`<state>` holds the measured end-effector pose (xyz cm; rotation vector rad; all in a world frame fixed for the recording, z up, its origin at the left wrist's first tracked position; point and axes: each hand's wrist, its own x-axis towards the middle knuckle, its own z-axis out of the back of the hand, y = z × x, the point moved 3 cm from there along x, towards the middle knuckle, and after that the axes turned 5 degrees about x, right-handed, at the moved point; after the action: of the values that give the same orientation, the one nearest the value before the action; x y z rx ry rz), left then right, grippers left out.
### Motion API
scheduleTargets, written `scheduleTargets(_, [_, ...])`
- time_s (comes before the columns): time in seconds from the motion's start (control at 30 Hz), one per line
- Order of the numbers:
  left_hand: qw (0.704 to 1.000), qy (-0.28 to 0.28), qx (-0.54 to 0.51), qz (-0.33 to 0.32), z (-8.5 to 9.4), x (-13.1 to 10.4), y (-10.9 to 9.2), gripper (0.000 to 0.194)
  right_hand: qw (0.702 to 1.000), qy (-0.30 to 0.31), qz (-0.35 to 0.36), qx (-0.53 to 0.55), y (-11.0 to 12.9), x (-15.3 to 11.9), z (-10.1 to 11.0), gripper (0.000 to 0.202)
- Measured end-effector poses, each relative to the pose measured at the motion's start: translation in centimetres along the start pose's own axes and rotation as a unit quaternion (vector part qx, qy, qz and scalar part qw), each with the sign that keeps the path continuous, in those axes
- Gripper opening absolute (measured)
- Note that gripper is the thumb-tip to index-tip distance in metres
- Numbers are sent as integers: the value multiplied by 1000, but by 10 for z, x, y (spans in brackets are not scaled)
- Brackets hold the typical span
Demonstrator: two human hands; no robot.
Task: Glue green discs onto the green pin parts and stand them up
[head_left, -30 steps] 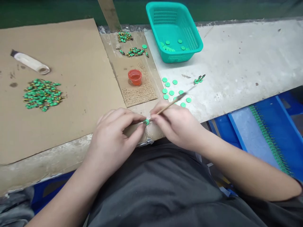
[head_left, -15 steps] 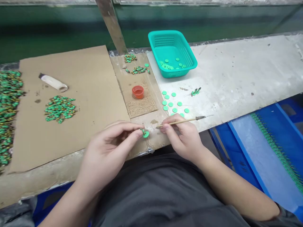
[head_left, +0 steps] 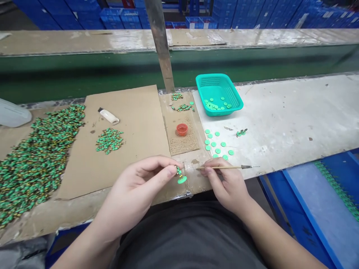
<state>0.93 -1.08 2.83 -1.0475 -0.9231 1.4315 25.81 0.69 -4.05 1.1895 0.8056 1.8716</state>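
Note:
Between thumb and fingers, my left hand pinches a small green figure that has a round green disc at its lower end. My right hand is closed on a thin wooden brush, which lies nearly level and has a fine tip pointing right. Beyond my hands, a red cup stands on a narrow cardboard strip. Several loose green discs lie on the white surface just past my right hand.
A teal basket with green discs stands at the back. On the left are a cardboard sheet, a white tube, a small pile of green pieces and a large heap. Blue crates are at lower right.
The camera view has tilted up and shifted left. The green figure now hangs lower from my left fingers, with more of it showing. My right hand still grips the brush.

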Motion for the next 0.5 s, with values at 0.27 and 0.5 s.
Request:
scheduleTargets(0.27, [1000,4,12,8,0,3,3,36,1000,-5,13,9,-3,-1,-1,12])
scheduleTargets(0.5, [993,-16,121,2,4,12,18,52,999,-19,36,20,4,0,1,11])
